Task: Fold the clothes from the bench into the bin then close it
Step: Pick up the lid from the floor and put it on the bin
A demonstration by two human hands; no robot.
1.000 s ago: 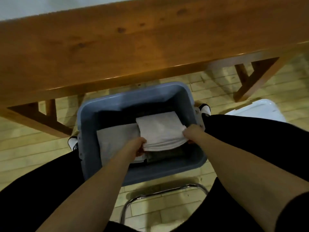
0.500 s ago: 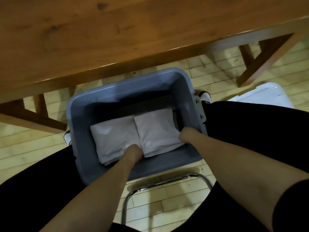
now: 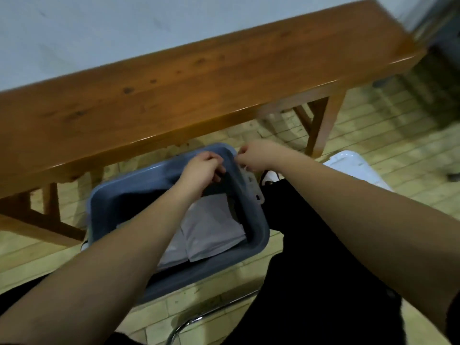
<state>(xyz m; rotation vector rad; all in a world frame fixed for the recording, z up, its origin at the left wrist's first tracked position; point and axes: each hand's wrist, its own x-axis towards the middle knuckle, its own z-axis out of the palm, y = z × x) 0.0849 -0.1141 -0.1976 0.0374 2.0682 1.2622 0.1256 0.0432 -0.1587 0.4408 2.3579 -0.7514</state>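
The blue-grey bin (image 3: 260, 236) stands on the floor between my knees, under the front edge of the wooden bench (image 3: 199, 78). Two folded white clothes (image 3: 214, 227) lie side by side inside it, partly hidden by my left forearm. My left hand (image 3: 202, 170) hovers over the bin's far right corner with its fingers curled, and I see nothing in it. My right hand (image 3: 256, 156) is just outside that corner, above the white latch (image 3: 252, 184), also curled with nothing visible in it. The bench top is bare.
A white lid (image 3: 348, 165) lies on the floor to the right of the bin, behind my right leg. A chrome chair frame (image 3: 196, 319) curves below the bin. My black trousers flank the bin. The bench leg (image 3: 321, 125) stands behind my right hand.
Both hands let go of the white cloth, rose out of the bin and moved to its far right corner. The view tilted up and shows the whole bench.
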